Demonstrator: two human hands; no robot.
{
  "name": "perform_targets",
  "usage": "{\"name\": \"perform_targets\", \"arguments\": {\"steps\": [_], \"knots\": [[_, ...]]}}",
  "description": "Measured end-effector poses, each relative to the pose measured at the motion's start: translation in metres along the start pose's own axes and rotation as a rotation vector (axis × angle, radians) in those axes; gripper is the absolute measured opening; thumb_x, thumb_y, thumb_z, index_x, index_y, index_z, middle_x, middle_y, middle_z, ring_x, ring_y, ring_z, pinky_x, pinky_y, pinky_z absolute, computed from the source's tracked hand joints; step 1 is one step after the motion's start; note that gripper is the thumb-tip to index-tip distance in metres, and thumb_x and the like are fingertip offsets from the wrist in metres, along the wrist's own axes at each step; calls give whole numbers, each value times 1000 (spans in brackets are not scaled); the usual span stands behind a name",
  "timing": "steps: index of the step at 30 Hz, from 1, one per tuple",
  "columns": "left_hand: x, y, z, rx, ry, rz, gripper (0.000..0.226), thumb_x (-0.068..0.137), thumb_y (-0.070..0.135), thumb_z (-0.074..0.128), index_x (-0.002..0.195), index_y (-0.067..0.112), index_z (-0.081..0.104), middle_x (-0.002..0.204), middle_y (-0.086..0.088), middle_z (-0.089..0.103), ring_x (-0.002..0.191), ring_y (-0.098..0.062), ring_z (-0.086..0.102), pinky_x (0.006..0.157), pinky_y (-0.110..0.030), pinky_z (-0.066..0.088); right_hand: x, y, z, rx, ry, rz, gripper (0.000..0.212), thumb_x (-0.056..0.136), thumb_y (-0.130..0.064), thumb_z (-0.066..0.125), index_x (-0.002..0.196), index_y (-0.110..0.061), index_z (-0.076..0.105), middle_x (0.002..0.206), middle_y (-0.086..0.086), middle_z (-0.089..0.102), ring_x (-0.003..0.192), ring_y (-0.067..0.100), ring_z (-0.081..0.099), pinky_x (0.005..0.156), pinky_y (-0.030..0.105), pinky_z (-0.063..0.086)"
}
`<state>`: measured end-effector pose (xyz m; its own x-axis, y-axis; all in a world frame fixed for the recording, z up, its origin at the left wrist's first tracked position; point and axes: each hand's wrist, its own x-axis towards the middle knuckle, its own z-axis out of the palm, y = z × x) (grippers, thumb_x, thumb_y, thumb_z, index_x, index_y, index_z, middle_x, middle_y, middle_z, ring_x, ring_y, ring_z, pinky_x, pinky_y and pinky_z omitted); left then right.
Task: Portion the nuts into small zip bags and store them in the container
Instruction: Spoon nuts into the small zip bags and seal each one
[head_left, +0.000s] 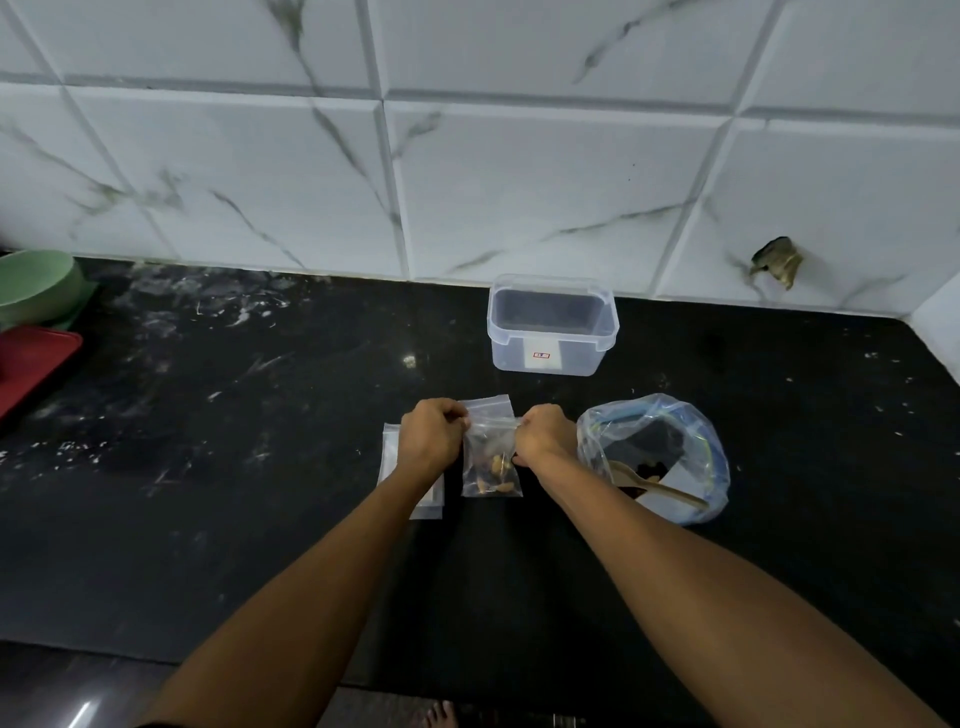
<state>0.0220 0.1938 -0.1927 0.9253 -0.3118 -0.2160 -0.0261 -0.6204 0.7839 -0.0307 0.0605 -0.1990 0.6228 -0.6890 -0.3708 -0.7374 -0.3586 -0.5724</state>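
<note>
Small zip bag (491, 457) upright on the black counter (260, 467), between my two hands. Left hand (434, 431) pinches its left top corner, right hand (545, 434) pinches the right, fingers of both curled tight on the seal strip. A few nuts (496, 473) sit low in the bag, some tan, some dark.

Risks, as I judge them: the seal may catch only partway, since the film is thin and slick and the track is hard to feel; a gap would let nuts out on the carry to the container. Pulling the corners apart too hard could tip the bag, as it stands on a soft, crumpled base.

Materials: bag is clear, limp plastic, creased. Spare empty zip bags (415, 493) lie flat under my left wrist. Right of me, a large clear bag (654, 457), rolled open and crinkly, holds the remaining nuts and a wooden spoon (660, 486). Far side, near the marble-look tiles, the clear rigid container (553, 325), rectangular, rounded corners, lid off, appears empty.
</note>
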Motion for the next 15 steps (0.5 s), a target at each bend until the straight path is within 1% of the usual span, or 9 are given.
{"name": "perform_targets", "arguments": {"steps": [1,3,4,5,7,10,12,14,15], "knots": [[-2,0,-3,6,14,8,20,94,15,63,111,12,70,105,-6,72,91,-18,68,84,-41,59,-3,-1,-2,-17,-2,-14,23,90,-6,54,108,-9,68,107,15,69,94,32,67,78,40,59],[-8,-3,-13,24,61,17,22,96,16,60,116,13,68,108,-2,70,87,-9,64,81,-35,58,-12,-3,-9,-66,8,-56,25,92,-8,54,115,-10,64,113,14,67,101,31,64,76,32,53],[-13,-7,-18,44,98,18,22,96,17,58,116,14,67,107,2,68,85,-4,60,77,-28,55,-18,-4,-13,-91,17,-86,28,93,-9,53,120,-11,61,117,13,65,106,30,63,75,31,49],[-18,-13,-24,74,138,21,21,97,18,58,115,16,67,106,4,67,83,-1,58,73,-22,50,-27,-5,-17,-109,31,-131,31,94,-9,54,124,-11,57,120,12,63,110,30,61,77,32,48],[-30,-31,-35,141,204,17,17,97,21,57,110,18,68,103,4,69,79,-1,58,65,-18,43,-49,-1,-23,-147,88,-285,35,93,-10,56,128,-13,53,124,9,59,111,28,59,84,34,51],[-40,-58,-43,268,257,-25,14,94,31,60,102,20,66,97,1,68,79,-9,62,61,-22,45,-77,12,-20,-308,137,-611,25,93,-15,57,117,-16,60,117,4,57,102,20,58,80,29,52],[-41,-72,-42,370,219,-80,23,89,45,64,97,24,61,95,1,65,78,-11,62,65,-30,53,-85,23,-10,-430,76,-778,23,93,-15,56,116,-14,61,118,4,56,105,21,55,80,30,51],[-42,-75,-38,448,173,-156,40,80,59,66,95,23,57,96,0,61,79,-15,62,68,-38,57,-89,30,0,-540,-9,-841,33,91,-12,58,124,-11,56,127,7,51,115,25,49,86,35,51],[-43,-74,-36,469,164,-192,47,77,63,67,98,21,56,100,-1,59,83,-17,62,70,-39,56,-89,32,4,-589,-35,-847,39,89,-11,59,128,-11,54,131,9,48,119,26,46,90,37,49]]}}
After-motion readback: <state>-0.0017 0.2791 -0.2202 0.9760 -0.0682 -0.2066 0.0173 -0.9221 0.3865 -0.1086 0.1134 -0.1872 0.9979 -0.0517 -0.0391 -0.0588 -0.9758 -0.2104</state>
